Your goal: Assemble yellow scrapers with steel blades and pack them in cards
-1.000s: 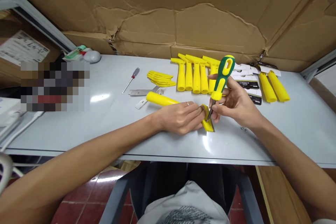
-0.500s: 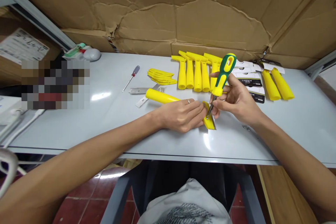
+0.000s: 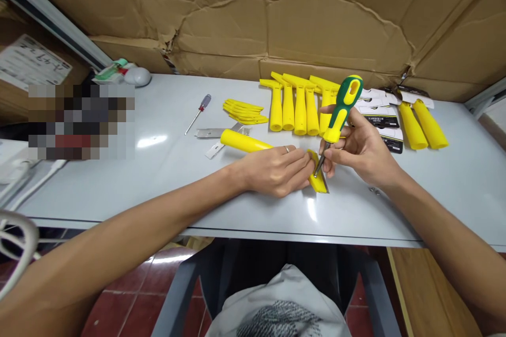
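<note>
Left fingers [image 3: 299, 171] clamp one yellow scraper [image 3: 247, 141], right fingers [image 3: 338, 157] one screwdriver [image 3: 339, 117]; beyond, at twelve o'clock, perhaps five handles [image 3: 300, 110].

Bright light leaves white glare on the glossy tabletop [image 3: 114, 184].

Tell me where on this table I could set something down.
Bare patches: between the grey-handled screwdriver, left forearm and white cable; and right of the right forearm, in front of the two rightmost yellow handles. Crowded: around the left hand and right hand, and behind them, where a row of yellow handles and cards lie.
</note>
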Tool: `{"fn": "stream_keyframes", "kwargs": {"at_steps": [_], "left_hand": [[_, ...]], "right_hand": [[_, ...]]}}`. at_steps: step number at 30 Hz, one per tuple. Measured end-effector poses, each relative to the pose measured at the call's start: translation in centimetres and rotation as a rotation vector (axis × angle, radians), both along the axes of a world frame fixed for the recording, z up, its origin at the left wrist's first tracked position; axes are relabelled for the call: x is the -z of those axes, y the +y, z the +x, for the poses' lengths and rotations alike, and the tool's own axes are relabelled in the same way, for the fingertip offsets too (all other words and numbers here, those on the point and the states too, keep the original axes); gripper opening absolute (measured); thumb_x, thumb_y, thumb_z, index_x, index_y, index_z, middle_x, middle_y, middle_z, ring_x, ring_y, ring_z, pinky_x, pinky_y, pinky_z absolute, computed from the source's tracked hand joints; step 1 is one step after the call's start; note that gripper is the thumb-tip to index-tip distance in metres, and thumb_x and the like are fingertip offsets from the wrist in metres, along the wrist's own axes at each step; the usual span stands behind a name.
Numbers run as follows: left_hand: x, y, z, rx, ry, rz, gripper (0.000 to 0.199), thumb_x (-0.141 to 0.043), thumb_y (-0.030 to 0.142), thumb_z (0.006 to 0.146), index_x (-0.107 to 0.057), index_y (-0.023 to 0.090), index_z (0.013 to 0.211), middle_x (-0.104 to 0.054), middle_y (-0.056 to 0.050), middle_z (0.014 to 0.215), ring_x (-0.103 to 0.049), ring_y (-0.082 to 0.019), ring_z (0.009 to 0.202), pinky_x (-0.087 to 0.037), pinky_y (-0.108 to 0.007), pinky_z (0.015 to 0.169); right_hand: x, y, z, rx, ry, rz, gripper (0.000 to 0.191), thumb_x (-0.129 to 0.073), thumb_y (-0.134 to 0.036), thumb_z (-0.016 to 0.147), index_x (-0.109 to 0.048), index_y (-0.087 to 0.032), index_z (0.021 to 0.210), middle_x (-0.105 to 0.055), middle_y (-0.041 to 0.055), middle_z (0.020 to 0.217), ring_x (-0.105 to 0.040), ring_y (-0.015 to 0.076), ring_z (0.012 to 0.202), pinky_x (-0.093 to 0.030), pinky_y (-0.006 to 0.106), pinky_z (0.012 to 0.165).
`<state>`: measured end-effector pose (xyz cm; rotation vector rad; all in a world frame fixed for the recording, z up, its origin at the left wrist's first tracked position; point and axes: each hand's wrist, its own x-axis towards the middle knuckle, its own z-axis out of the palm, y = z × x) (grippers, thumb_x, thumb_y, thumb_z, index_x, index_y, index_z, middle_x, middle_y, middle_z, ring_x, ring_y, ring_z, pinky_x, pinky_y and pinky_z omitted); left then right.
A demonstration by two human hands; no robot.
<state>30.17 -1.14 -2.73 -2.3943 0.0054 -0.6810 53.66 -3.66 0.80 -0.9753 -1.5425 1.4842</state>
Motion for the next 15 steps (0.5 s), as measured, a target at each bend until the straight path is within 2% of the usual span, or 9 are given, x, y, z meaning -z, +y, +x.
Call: {"fn": "stream_keyframes", "kwargs": {"at_steps": [4, 6, 10, 12, 15], "left_hand": [[-0.10, -0.08, 0.10, 0.014, -0.021, -0.013, 0.025, -0.057, 0.025, 0.109, -0.073, 0.009, 0.099, -0.078, -0.012, 0.092, -0.069, -0.019, 0.074, -0.056, -0.033, 0.062], [-0.07, -0.13, 0.12, 0.027, -0.026, -0.048, 0.023, -0.058, 0.026, 0.109, -0.072, 0.010, 0.100, -0.077, -0.012, 0.091, -0.069, -0.020, 0.075, -0.055, -0.033, 0.062], [0.07, -0.26, 0.11, 0.033, -0.027, -0.142, 0.020, -0.059, 0.025, 0.109, -0.071, 0.011, 0.103, -0.077, -0.012, 0.092, -0.069, -0.020, 0.078, -0.055, -0.034, 0.063], [0.14, -0.29, 0.11, 0.028, -0.024, -0.163, 0.020, -0.059, 0.025, 0.109, -0.072, 0.010, 0.103, -0.077, -0.012, 0.092, -0.069, -0.021, 0.078, -0.054, -0.034, 0.063], [0.24, -0.26, 0.12, 0.020, -0.005, -0.159, 0.023, -0.058, 0.025, 0.110, -0.073, 0.010, 0.104, -0.077, -0.013, 0.092, -0.070, -0.021, 0.080, -0.055, -0.034, 0.063]], "right_hand": [[-0.08, -0.07, -0.19, -0.015, 0.006, 0.005, 0.074, -0.092, -0.031, 0.076, -0.051, -0.035, 0.138, -0.068, -0.0068, 0.082, -0.071, 0.0165, 0.056, -0.063, 0.033, 0.051], [-0.05, -0.13, -0.21, -0.008, -0.016, 0.009, 0.084, -0.093, -0.035, 0.075, -0.046, -0.037, 0.144, -0.069, -0.0065, 0.084, -0.070, 0.0164, 0.056, -0.061, 0.032, 0.049], [0.14, -0.18, 0.02, -0.002, -0.030, 0.050, 0.116, -0.095, -0.040, 0.074, -0.018, -0.046, 0.160, -0.069, -0.0075, 0.087, -0.068, 0.0159, 0.056, -0.060, 0.031, 0.049], [0.21, -0.25, 0.15, -0.037, 0.006, 0.084, 0.125, -0.095, -0.032, 0.076, -0.006, -0.050, 0.162, -0.068, -0.0084, 0.088, -0.066, 0.0150, 0.055, -0.060, 0.030, 0.050], [0.13, -0.54, 0.23, -0.033, 0.026, 0.150, 0.135, -0.094, -0.018, 0.075, 0.002, -0.056, 0.164, -0.067, -0.0085, 0.089, -0.067, 0.0165, 0.062, -0.061, 0.031, 0.052]]}}
